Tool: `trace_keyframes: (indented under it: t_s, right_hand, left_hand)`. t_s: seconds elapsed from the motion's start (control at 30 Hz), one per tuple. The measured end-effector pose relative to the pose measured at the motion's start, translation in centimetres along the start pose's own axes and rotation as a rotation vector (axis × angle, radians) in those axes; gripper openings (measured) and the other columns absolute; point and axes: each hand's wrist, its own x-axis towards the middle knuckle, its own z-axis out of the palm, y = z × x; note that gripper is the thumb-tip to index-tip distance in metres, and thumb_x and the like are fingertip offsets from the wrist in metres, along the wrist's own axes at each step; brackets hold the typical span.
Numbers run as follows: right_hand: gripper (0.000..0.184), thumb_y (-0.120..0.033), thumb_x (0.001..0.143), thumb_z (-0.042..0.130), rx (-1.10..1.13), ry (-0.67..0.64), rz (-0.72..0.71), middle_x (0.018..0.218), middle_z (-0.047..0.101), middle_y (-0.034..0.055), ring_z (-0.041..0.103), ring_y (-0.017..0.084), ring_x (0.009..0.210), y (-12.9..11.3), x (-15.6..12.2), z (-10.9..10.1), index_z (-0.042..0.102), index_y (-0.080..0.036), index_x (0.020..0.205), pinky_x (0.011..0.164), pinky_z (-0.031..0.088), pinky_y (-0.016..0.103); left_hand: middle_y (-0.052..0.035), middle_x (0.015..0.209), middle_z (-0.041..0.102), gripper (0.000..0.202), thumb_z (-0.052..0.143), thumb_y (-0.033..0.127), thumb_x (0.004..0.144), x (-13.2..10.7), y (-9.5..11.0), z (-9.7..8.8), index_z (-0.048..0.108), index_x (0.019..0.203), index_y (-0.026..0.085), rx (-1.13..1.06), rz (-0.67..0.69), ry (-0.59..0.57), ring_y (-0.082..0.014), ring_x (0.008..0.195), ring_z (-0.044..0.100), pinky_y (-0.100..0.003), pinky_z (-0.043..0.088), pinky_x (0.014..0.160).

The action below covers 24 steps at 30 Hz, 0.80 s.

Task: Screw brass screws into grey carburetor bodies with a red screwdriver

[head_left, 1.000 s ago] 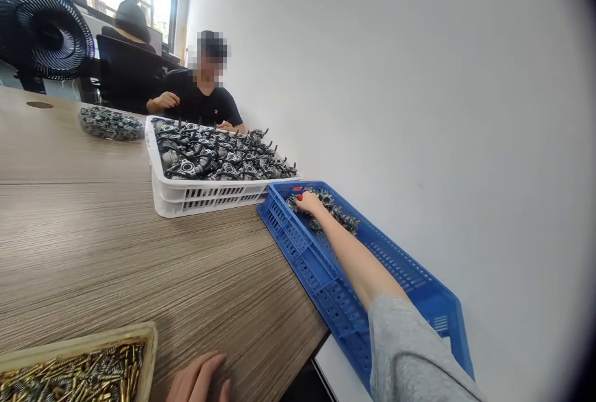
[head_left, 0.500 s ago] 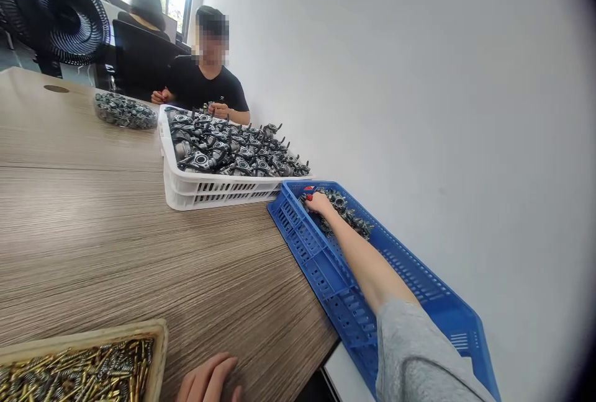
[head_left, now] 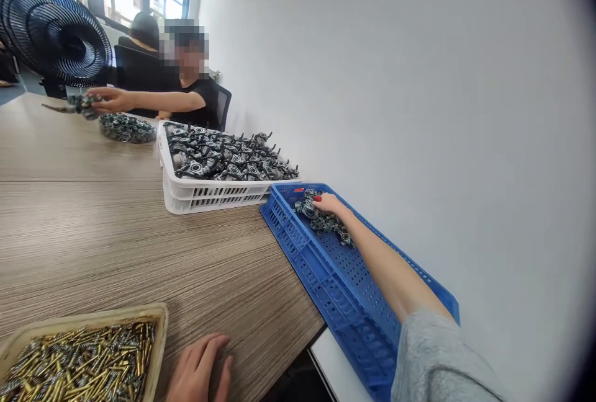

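My right hand [head_left: 328, 203] reaches far into the blue crate [head_left: 326, 278] and rests with curled fingers on a small pile of grey metal parts [head_left: 321, 219] at its far end; what the fingers hold is hidden. My left hand [head_left: 198, 371] lies flat and open on the wooden table [head_left: 116, 241] at the near edge, beside a beige tray of brass and steel springs [head_left: 79, 358].
A white crate [head_left: 209, 194] heaped with dark metal castings stands beyond the blue one. A clear bowl of small parts [head_left: 126, 128] sits behind it. A person across the table stretches a hand [head_left: 109, 99] out holding a part. A black fan [head_left: 56, 30] stands at far left.
The view has shifted slightly. The person opposite has stretched an arm out to the left with a part. My right hand has stayed on the pile in the blue crate.
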Motion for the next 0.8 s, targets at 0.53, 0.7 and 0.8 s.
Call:
trace_keyframes:
  t_s: [0.53, 0.7, 0.8]
  right_hand:
    - [0.036, -0.045, 0.088, 0.061, 0.034, 0.167, -0.335, 0.077, 0.072, 0.0095, 0.064, 0.018, 0.072, -5.0, -17.6, -6.7, 0.072, -0.012, 0.082, 0.060, 0.040, 0.025]
    - [0.033, -0.046, 0.084, 0.061, 0.041, 0.097, -0.468, 0.079, 0.074, 0.0116, 0.067, 0.020, 0.071, -8.9, -23.2, -2.5, 0.073, -0.015, 0.080, 0.057, 0.038, 0.024]
    - [0.033, -0.047, 0.083, 0.061, 0.029, 0.054, -0.535, 0.089, 0.076, 0.0132, 0.070, 0.021, 0.079, -11.1, -26.1, 0.4, 0.075, -0.017, 0.084, 0.059, 0.039, 0.024]
  left_hand:
    - [-0.0070, 0.094, 0.071, 0.026, 0.050, 0.039, 0.096, 0.8, 2.1, -1.8, 0.068, 0.098, 0.021, -0.208, -0.225, -0.058, -0.0238, 0.088, 0.067, -0.037, 0.054, 0.080]
    - [-0.0071, 0.092, 0.070, 0.023, 0.048, 0.033, 0.094, 0.8, 2.5, -2.2, 0.066, 0.096, 0.019, -0.203, -0.247, -0.030, -0.0227, 0.086, 0.065, -0.036, 0.052, 0.080]
    - [-0.0068, 0.092, 0.069, 0.021, 0.047, 0.031, 0.093, 0.9, 2.8, -2.3, 0.065, 0.096, 0.019, -0.212, -0.258, -0.005, -0.0218, 0.085, 0.064, -0.036, 0.051, 0.079]
